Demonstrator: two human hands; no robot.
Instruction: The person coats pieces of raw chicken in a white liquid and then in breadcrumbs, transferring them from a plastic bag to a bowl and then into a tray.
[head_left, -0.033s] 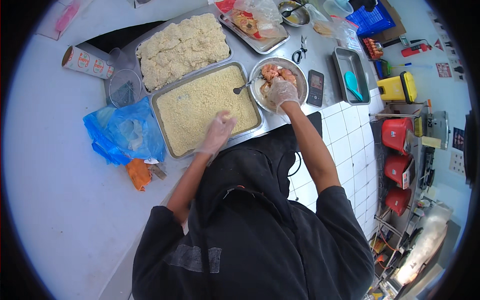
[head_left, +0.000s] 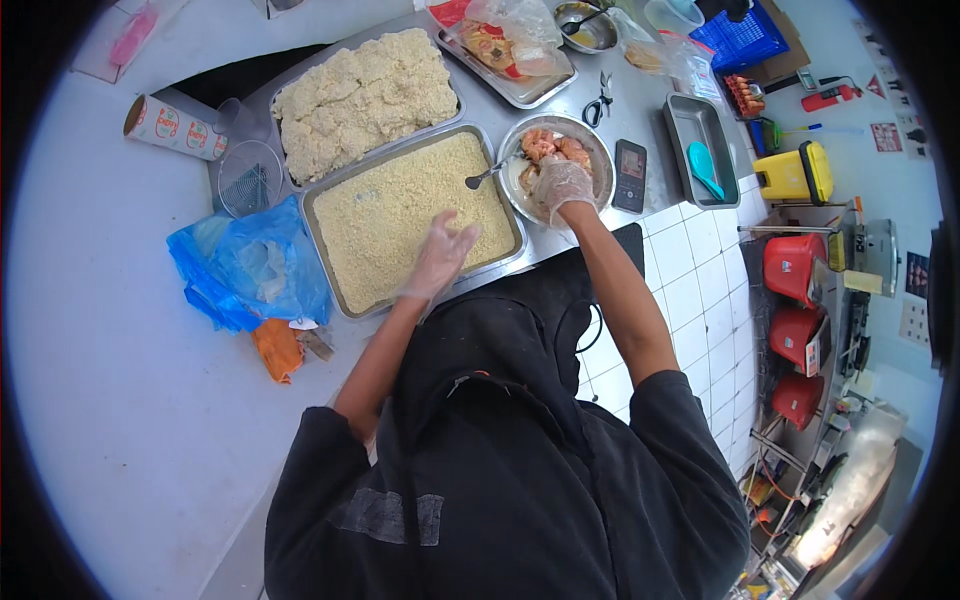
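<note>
My left hand (head_left: pixel 445 255), in a clear plastic glove, hovers over the near right part of a metal tray (head_left: pixel 335 285) of pale yellowish crumbs (head_left: pixel 400 220). Its fingers are apart and hold nothing. My right hand (head_left: pixel 567 188), gloved too, reaches into a round metal bowl (head_left: pixel 606 180) against pieces of raw meat (head_left: pixel 545 143). The fingertips there are hidden behind the hand and the meat. A dark-ended utensil (head_left: pixel 475 182) leans over the bowl's left rim toward the crumbs.
Behind the crumbs stands a tray heaped with coated pieces (head_left: pixel 365 95). Scissors (head_left: pixel 598 105), a phone (head_left: pixel 630 175) and a grey pan (head_left: pixel 680 140) with a turquoise scoop (head_left: pixel 705 170) lie to the right. A blue plastic bag (head_left: pixel 250 265) and a mesh strainer (head_left: pixel 250 180) sit at left.
The fingers of my left hand have spread and lifted a little above the crumbs. My right hand stays in the bowl with barely any shift.
</note>
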